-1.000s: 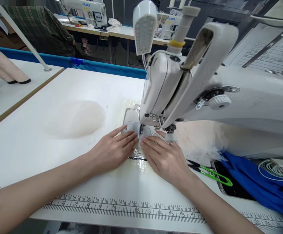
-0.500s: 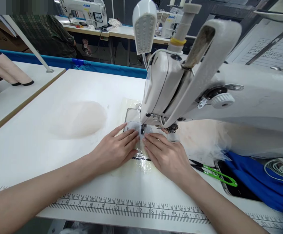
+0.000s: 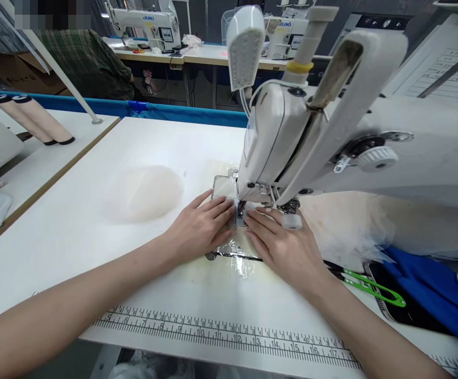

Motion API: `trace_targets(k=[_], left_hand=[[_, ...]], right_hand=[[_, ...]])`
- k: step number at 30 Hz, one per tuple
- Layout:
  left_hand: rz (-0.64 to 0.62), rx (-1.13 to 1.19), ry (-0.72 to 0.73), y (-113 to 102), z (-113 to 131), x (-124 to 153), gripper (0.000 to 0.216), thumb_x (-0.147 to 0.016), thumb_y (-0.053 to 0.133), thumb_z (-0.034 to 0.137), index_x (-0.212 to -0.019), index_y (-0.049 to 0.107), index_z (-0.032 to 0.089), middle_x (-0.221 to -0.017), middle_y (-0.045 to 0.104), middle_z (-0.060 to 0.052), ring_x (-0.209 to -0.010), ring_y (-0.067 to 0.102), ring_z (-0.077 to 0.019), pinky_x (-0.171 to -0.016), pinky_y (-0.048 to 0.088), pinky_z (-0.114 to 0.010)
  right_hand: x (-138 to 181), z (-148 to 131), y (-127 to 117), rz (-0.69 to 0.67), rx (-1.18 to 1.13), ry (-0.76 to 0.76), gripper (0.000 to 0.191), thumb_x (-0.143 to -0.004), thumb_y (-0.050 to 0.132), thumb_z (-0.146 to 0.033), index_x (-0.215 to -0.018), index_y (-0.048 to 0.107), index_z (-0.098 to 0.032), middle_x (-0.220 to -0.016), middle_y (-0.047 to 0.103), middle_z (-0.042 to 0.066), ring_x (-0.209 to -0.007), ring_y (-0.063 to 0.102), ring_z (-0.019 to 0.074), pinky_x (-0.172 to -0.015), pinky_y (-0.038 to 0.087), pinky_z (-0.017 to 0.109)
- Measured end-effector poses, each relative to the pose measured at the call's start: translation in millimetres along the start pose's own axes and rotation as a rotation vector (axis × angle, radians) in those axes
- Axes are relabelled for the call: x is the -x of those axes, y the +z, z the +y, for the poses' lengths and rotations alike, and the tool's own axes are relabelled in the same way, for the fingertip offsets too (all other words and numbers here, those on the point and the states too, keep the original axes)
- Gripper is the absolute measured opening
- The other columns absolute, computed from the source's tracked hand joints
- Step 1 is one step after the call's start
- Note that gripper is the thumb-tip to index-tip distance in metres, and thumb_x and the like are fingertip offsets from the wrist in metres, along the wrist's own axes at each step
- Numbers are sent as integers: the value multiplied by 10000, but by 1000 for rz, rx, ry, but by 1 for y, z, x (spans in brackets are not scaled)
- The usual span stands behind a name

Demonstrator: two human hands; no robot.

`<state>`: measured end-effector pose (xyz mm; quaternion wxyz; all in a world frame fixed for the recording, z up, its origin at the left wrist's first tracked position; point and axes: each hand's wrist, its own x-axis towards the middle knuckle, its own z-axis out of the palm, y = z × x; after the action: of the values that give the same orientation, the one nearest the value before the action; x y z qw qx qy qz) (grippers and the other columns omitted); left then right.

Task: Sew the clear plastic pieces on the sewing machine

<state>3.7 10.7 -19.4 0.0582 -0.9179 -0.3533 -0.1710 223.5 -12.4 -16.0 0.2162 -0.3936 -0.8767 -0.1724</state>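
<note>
My left hand (image 3: 199,226) lies palm down just left of the presser foot (image 3: 241,209), its fingers stretched over the metal needle plate (image 3: 224,187). On the other side of the foot, my right hand (image 3: 286,245) rests with its fingers extended and fingertips close to it. Both belong at the front of a white sewing machine (image 3: 270,131). Whether thin cloth lies under my fingers I cannot make out. Sheer pale fabric (image 3: 343,216) is bunched right of my right hand, below the machine arm. A sheer beige patch (image 3: 155,192) lies on the table left of the needle plate.
Green-handled thread snips (image 3: 374,289) lie on a black phone (image 3: 406,305) by blue cloth (image 3: 418,279). A printed ruler (image 3: 229,337) runs along the table's (image 3: 142,137) front edge. At the back sit a person in a plaid shirt (image 3: 84,63) and other sewing machines (image 3: 145,29).
The whole view has shifted, so the table and machine appear farther right. Both hands stay flat beside the presser foot, with little visible movement relative to it.
</note>
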Motion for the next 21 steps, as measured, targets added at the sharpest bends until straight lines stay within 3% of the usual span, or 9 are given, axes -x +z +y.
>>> trace_targets(k=[9, 12, 14, 16, 18, 21], left_hand=[[30, -55, -99, 6, -2, 6, 493, -982, 437, 425, -1322, 509, 75, -1379, 544, -146, -1295, 497, -272, -1024, 483, -420], [64, -131, -100, 3, 2, 7, 455, -975, 457, 400, -1278, 543, 72, -1319, 590, -161, -1220, 559, -287, -974, 508, -431], [103, -180, -63, -2, 9, 8, 398, -969, 475, 358, -1219, 585, 69, -1238, 640, -163, -1120, 616, -284, -930, 525, -435], [138, -166, 26, -10, 21, 12, 322, -960, 489, 324, -1095, 651, 81, -1089, 701, -137, -973, 660, -256, -826, 555, -400], [175, -63, 229, -19, 33, 17, 314, -962, 482, 342, -974, 689, 106, -891, 723, -86, -801, 661, -201, -688, 555, -334], [325, 67, 546, -28, 43, 23, 379, -964, 457, 418, -908, 702, 134, -685, 674, -21, -585, 583, -133, -503, 481, -285]], right_hand=[[2, -1, -5, 20, -31, 26, 248, -960, 500, -252, -1020, 712, -138, -915, 769, 64, -796, 686, 205, -1032, 385, 457], [2, -1, -7, 31, -36, 45, 258, -929, 466, -123, -1054, 692, -131, -902, 768, 62, -758, 684, 195, -1010, 413, 446], [2, -3, -9, 16, -88, 52, 370, -876, 410, -5, -1113, 662, -136, -971, 760, 64, -811, 690, 191, -970, 459, 421], [2, -6, -10, -44, -194, 32, 489, -833, 361, 58, -1199, 615, -143, -1151, 710, 75, -954, 679, 191, -931, 503, 396], [1, -10, -12, -121, -322, -48, 493, -852, 371, 38, -1253, 582, -157, -1300, 628, 75, -1132, 615, 200, -940, 515, 396], [0, -14, -14, -165, -516, -186, 341, -908, 446, -48, -1147, 646, -186, -1225, 675, 48, -1164, 593, 185, -1005, 480, 389]])
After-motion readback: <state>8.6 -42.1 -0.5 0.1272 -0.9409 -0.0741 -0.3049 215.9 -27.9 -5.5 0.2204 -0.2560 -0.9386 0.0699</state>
